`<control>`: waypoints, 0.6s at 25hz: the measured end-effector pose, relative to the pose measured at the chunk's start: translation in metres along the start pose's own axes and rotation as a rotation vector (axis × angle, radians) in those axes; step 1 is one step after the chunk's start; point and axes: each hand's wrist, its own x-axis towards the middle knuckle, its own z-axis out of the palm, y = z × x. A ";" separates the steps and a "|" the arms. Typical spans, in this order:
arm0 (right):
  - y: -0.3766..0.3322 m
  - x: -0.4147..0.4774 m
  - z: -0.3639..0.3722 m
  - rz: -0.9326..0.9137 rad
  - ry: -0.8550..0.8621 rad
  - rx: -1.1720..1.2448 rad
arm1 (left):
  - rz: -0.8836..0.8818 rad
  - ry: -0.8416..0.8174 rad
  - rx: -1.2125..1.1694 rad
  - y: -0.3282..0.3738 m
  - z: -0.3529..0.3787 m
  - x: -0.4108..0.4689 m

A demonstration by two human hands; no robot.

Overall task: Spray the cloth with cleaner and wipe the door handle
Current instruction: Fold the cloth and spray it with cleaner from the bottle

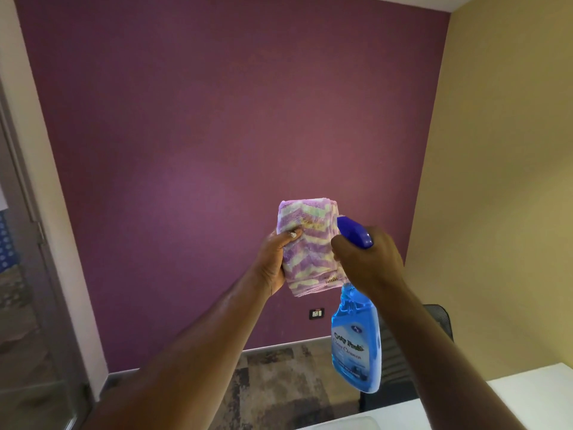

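I see the folded cloth (307, 248), striped purple and yellow, held up in front of the purple wall (217, 119), with my left hand (274, 262) clamped on its left edge, thumb pressed across the front. Just to its right, my right hand (367, 257) is wrapped tight around the neck of the blue spray bottle (356, 339), whose nozzle points at the cloth and almost touches it; I can't tell whether the trigger is squeezed. Below are 1 wall socket (316, 313), a dark chair (440, 321) and a white table (533, 395).
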 end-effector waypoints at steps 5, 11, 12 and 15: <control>0.016 -0.020 -0.002 -0.021 -0.023 -0.066 | 0.022 -0.006 -0.036 0.005 0.004 0.003; 0.034 -0.044 -0.006 0.160 -0.039 -0.032 | 0.047 -0.025 -0.057 0.010 0.010 0.006; 0.036 -0.047 -0.007 0.161 -0.046 -0.030 | 0.048 -0.021 -0.056 0.011 0.011 0.006; 0.035 -0.057 -0.005 0.088 -0.067 -0.068 | 0.057 -0.017 -0.043 0.011 0.015 0.005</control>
